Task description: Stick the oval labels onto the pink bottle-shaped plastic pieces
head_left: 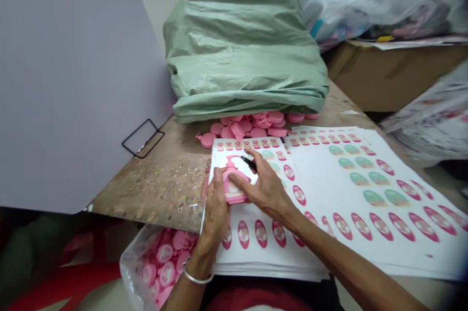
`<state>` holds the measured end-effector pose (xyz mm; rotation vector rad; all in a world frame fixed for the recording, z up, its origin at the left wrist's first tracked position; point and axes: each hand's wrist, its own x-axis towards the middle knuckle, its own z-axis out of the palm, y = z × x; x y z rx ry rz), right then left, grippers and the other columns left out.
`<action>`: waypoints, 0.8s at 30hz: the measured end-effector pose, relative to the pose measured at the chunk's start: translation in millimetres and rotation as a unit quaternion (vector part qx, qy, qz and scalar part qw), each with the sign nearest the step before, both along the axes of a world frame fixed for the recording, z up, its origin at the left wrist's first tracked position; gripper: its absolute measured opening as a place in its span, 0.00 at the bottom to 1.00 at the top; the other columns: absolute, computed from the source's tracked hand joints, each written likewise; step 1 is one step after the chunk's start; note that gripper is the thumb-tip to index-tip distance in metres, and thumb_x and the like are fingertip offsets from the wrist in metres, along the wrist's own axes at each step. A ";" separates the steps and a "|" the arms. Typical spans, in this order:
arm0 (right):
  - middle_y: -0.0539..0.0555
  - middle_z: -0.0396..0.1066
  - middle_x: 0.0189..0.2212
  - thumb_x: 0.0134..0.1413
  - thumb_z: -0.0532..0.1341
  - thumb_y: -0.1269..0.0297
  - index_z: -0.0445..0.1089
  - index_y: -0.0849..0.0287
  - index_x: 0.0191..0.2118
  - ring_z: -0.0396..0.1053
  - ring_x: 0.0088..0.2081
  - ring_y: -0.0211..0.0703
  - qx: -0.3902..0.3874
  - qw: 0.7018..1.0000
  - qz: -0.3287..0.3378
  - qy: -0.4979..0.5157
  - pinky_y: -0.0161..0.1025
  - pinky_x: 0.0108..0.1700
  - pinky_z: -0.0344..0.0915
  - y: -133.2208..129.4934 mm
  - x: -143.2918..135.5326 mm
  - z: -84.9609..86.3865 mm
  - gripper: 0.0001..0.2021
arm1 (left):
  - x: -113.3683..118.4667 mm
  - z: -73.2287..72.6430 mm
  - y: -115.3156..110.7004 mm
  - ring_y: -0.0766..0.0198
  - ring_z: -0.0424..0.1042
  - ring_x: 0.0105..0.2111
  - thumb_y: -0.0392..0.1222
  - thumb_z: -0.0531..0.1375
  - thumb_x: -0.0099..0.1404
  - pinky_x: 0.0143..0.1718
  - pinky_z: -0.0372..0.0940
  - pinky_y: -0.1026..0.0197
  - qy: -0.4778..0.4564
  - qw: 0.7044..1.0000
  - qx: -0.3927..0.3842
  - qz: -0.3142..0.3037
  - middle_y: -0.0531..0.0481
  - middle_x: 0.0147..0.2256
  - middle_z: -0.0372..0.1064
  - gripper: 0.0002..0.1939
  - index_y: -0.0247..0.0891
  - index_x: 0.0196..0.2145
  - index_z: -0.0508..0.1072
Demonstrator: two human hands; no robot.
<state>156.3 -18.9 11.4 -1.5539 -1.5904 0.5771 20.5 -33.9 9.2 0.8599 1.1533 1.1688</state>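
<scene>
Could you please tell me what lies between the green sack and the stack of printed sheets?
In the head view, a pile of pink pieces lies between the green sack and the stack of printed sheets.

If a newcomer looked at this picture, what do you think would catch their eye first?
Probably the big green sack bulging at the back of the table, with pink pieces heaped along its front edge. Next, at the centre, the left hand and right hand on a pink bottle-shaped piece above printed sheets, a dark slim object in the right.
</scene>
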 end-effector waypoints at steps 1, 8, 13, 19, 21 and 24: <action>0.64 0.67 0.56 0.52 0.62 0.44 0.56 0.59 0.62 0.68 0.54 0.55 -0.005 1.000 -0.017 0.003 0.52 0.52 0.65 2.1 9.4 -3.9 0.37 | -5.2 0.9 1.3 0.52 0.75 0.44 0.57 0.57 0.64 0.37 0.73 0.56 -0.004 1.000 -0.002 -0.005 0.41 0.44 0.74 0.21 0.41 0.48 0.69; 0.63 0.74 0.45 0.51 0.57 0.37 0.67 0.59 0.52 0.73 0.44 0.61 -0.187 0.946 -0.183 -0.192 0.52 0.41 0.67 -45.7 106.2 -23.4 0.32 | -88.8 -22.6 49.5 0.64 0.66 0.27 0.62 0.61 0.56 0.28 0.62 0.65 0.346 0.930 0.040 0.122 0.53 0.25 0.68 0.24 0.36 0.34 0.74; 0.59 0.76 0.37 0.54 0.56 0.41 0.70 0.56 0.40 0.74 0.37 0.58 -0.235 0.915 -0.200 -0.261 0.46 0.31 0.64 -76.4 91.8 -31.9 0.22 | -107.8 -57.0 77.1 0.49 0.71 0.39 0.62 0.55 0.60 0.42 0.65 0.52 0.515 0.850 0.082 0.076 0.39 0.38 0.74 0.29 0.32 0.44 0.75; 0.52 0.73 0.25 0.59 0.53 0.48 0.67 0.53 0.30 0.71 0.27 0.48 -0.148 0.965 -0.180 -0.123 0.41 0.26 0.63 -79.0 102.2 -24.6 0.16 | -103.7 -68.7 75.0 0.43 0.67 0.50 0.55 0.49 0.64 0.53 0.61 0.45 0.590 0.791 0.162 0.010 0.31 0.49 0.69 0.31 0.28 0.54 0.69; 0.52 0.72 0.23 0.59 0.54 0.49 0.67 0.53 0.28 0.70 0.26 0.46 -0.130 0.982 -0.126 -0.056 0.40 0.27 0.65 -86.5 132.9 -14.7 0.15 | -106.3 -70.8 72.7 0.45 0.68 0.49 0.55 0.49 0.66 0.52 0.62 0.46 0.576 0.801 0.161 -0.009 0.34 0.49 0.70 0.30 0.31 0.56 0.68; 0.56 0.76 0.28 0.56 0.60 0.52 0.74 0.47 0.32 0.73 0.28 0.46 -0.139 0.984 -0.100 -0.054 0.38 0.28 0.66 -106.5 198.6 -3.6 0.08 | -107.7 -73.5 70.8 0.46 0.69 0.48 0.55 0.49 0.67 0.51 0.63 0.46 0.570 0.804 0.170 -0.006 0.36 0.49 0.70 0.29 0.33 0.56 0.68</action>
